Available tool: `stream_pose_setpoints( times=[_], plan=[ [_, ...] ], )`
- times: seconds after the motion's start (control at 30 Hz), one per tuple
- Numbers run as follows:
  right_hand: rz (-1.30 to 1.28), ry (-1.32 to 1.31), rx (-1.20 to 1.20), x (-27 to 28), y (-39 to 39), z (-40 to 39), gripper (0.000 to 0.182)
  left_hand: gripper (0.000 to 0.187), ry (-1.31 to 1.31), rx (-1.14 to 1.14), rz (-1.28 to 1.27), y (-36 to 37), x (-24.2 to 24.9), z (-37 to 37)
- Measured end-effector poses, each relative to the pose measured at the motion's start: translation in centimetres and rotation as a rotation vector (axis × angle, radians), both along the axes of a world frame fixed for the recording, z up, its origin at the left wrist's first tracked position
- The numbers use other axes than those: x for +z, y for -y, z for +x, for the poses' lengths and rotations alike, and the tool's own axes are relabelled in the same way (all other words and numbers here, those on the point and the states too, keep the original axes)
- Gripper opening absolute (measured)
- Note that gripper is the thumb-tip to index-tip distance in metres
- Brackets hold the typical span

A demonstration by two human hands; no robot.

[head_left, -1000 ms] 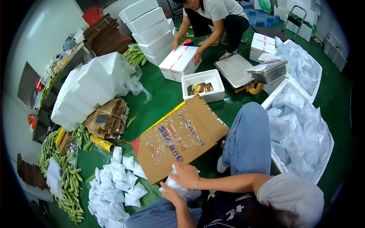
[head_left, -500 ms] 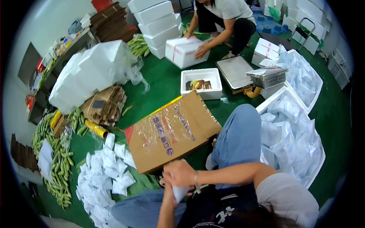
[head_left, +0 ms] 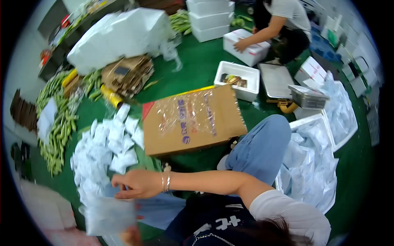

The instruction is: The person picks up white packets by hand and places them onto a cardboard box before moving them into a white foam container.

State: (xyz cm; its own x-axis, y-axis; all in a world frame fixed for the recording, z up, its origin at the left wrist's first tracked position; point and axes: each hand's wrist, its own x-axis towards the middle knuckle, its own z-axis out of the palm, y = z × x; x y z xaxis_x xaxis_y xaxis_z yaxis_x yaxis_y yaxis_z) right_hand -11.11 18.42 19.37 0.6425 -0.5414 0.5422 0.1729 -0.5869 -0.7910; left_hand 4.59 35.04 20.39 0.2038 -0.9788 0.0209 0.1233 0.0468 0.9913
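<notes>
Obs.: hands now parted, white packet (head_left: 108,217) off to the person's left.
Half a second ago both hands were together on a packet in front of the cardboard carton (head_left: 172,131); now the packet, motion-blurred, is over the near end of the packet pile (head_left: 92,156), well apart from the carton. Right hand (head_left: 139,183) is just above it, fingers loosely spread, nothing visible between them. Left hand (head_left: 130,235) is at the packet's lower corner; too blurred to tell whether it grips or has let go. Judgement: two-handed handling of this packet looks finished, as the right hand appears free of it. Contact with the pile cannot be told.
</notes>
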Motion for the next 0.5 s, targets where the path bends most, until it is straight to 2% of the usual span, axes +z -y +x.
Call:
stream_pose_setpoints(
  times=[0.03, 0.07, 0.1, 0.13, 0.17, 0.2, 0.23, 0.27, 0.3, 0.33, 0.37, 0.4, 0.43, 0.47, 0.5],
  plan=[
    [0.202, -0.101, 0.201, -1.6, -1.8, 1.9, 0.038, 0.091, 0.026, 0.140, -0.069, -1.8, 0.9, 1.3],
    [0.011, -0.166, 0.249, -3.8, -3.6, 3.8, 0.034, 0.086, -0.068, 0.308, -0.187, -4.5, -0.2, 4.4],
    [0.002, -0.148, 0.276, -4.7, -4.9, 4.2, 0.031, 0.081, -0.002, 0.396, -0.157, -6.9, 1.7, 6.9],
    [-0.006, -0.127, 0.319, -5.2, -5.7, 3.8, 0.028, 0.086, -0.074, 0.661, -0.116, -9.0, 3.1, 8.1],
    [0.152, -0.121, 0.313, -5.8, -5.6, 3.2, 0.024, 0.078, 0.100, 0.788, -0.127, -12.7, 3.1, 11.9],
    [0.223, -0.201, 0.271, -6.8, -4.4, 2.4, 0.022, 0.071, 0.133, 0.970, -0.107, -17.4, 3.1, 15.3],
    [0.424, -0.261, 0.135, -7.8, -3.4, 1.0, 0.020, 0.062, 0.825, 1.074, 0.112, -26.4, 0.8, 21.3],
    [0.451, -0.282, 0.035, -10.0, -1.2, 0.1, 0.017, 0.061, 0.468, 1.468, -0.084, -23.4, 3.6, 16.0],
    [0.595, -0.360, -0.097, -12.0, 1.2, -0.9, 0.016, 0.061, 0.659, 1.683, 0.018, -29.5, 1.7, 18.9],
    [0.661, -0.292, -0.188, -16.3, 3.8, -1.5, 0.017, 0.069, 0.723, 1.906, 0.038, -32.6, 0.5, 19.1],
    [0.721, -0.160, -0.270, -16.9, 5.6, -2.8, 0.017, 0.079, 0.892, 2.067, 0.348, -35.3, -0.1, 18.7],
    [0.918, -0.166, -0.398, -16.2, 7.1, -4.0, 0.017, 0.084, 1.010, 2.141, 0.717, -39.6, -2.7, 19.7],
    [0.970, -0.112, -0.448, -16.8, 8.8, -5.3, 0.017, 0.089, 1.107, 2.168, 1.118, -43.6, -4.3, 20.1],
    [0.975, -0.093, -0.492, -17.1, 10.0, -6.5, 0.016, 0.089, 0.906, 2.187, 1.472, -41.2, -4.1, 18.5],
    [0.981, -0.069, -0.553, -17.5, 10.8, -7.3, 0.016, 0.089, 0.677, 2.151, 1.804, -35.6, -3.6, 16.8]
  ],
)
